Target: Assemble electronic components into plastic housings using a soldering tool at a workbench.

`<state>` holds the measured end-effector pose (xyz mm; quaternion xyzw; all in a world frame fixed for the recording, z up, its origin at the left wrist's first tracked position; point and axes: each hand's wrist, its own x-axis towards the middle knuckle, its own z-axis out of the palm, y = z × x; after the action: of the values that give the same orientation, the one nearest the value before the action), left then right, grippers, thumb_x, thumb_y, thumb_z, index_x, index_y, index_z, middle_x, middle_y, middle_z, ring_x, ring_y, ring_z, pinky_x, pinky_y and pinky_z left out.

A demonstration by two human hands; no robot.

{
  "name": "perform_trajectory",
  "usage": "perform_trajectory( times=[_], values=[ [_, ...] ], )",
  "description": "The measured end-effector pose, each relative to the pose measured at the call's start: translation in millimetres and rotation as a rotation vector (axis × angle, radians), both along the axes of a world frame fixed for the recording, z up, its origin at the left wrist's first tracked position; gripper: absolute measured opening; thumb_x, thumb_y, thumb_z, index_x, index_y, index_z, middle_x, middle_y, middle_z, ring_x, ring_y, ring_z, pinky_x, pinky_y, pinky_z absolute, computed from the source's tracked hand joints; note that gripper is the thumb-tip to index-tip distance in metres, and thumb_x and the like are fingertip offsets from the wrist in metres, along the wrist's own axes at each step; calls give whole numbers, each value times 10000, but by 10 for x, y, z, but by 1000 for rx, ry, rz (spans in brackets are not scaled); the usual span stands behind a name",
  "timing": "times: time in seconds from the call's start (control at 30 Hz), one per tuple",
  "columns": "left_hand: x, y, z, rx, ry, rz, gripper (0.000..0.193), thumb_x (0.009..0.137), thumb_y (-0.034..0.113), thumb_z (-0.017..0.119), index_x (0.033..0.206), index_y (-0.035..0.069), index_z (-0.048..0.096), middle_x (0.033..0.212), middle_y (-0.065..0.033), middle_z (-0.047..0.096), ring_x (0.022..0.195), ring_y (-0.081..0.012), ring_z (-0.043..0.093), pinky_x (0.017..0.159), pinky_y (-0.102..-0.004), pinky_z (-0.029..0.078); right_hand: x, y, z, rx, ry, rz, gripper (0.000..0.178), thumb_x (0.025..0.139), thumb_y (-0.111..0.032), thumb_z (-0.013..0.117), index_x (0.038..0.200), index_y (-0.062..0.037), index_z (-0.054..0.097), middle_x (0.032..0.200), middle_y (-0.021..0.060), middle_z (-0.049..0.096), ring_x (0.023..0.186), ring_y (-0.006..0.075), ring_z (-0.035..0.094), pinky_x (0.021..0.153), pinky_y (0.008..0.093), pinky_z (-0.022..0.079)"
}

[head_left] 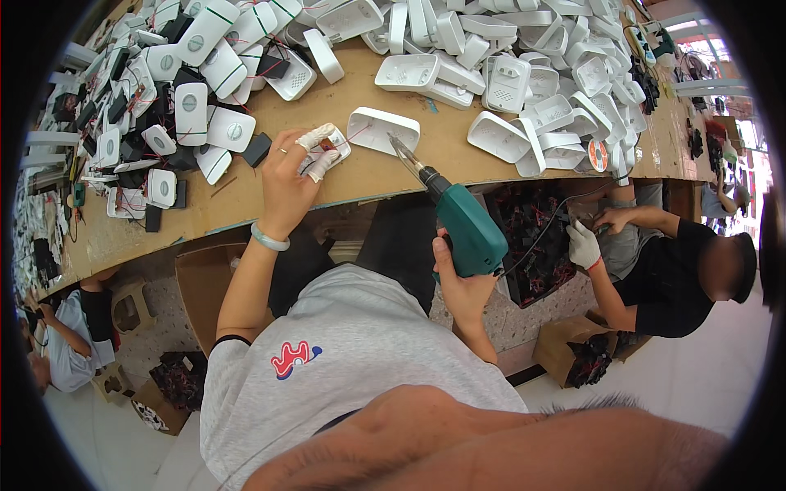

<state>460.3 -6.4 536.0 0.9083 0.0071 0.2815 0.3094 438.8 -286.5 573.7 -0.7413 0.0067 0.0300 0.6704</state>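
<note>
In my right hand (465, 286) is a green soldering gun (471, 229), its fingers wrapped round the handle. The slim metal tip (403, 151) points away from me and overlaps the near edge of an open white plastic housing (372, 135) on the table. To the left, my left hand (295, 168), with pale coverings on some fingertips, pinches a small white plastic casing (342, 150). A brownish part and thin red wire show between those fingers. The gun's tip is apart from this casing.
White casings with black boxes and wires (190, 114) heap at the left; empty white housings (508, 82) pile at the right. A solder spool (598, 155) lies by the right pile. The gun's black cord (540, 233) runs right, past a co-worker's gloved hand (584, 245).
</note>
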Motion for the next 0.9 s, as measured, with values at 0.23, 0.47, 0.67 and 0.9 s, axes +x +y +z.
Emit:
perform_trajectory(
  times=[0.23, 0.47, 0.67, 0.9],
  values=[
    [-198, 147, -136, -310, -7, 45, 390, 817, 41, 778, 1199, 37, 696, 1015, -111, 727, 848, -191, 666, 748, -303, 530, -18, 6, 42, 8, 13, 2, 187, 872, -58, 775, 1030, 22, 715, 943, 58, 740, 838, 107, 682, 768, 248, 532],
    [54, -141, 88, -130, -60, -26, 159, 829, 79, 767, 980, 36, 744, 954, -142, 718, 781, -296, 689, 668, -352, 542, -6, 33, -33, -74, 1, 36, 185, 875, -77, 774, 1017, 24, 712, 932, 57, 735, 831, 102, 671, 754, 248, 525],
    [336, -238, -58, 141, -47, 18, 145, 850, 107, 741, 983, 50, 731, 845, -107, 668, 686, -292, 635, 603, -375, 504, 55, 68, -179, -115, -92, 35, 170, 897, -107, 759, 1016, -1, 699, 806, 15, 681, 572, 49, 572, 523, 207, 456],
    [394, -380, -23, 330, 17, 109, 148, 755, 68, 704, 899, 44, 678, 905, -78, 629, 884, -279, 621, 682, -398, 529, 150, 102, -245, -253, -161, 51, 136, 896, -124, 763, 961, -14, 714, 720, -8, 660, 551, 44, 569, 518, 211, 450]
  ],
)
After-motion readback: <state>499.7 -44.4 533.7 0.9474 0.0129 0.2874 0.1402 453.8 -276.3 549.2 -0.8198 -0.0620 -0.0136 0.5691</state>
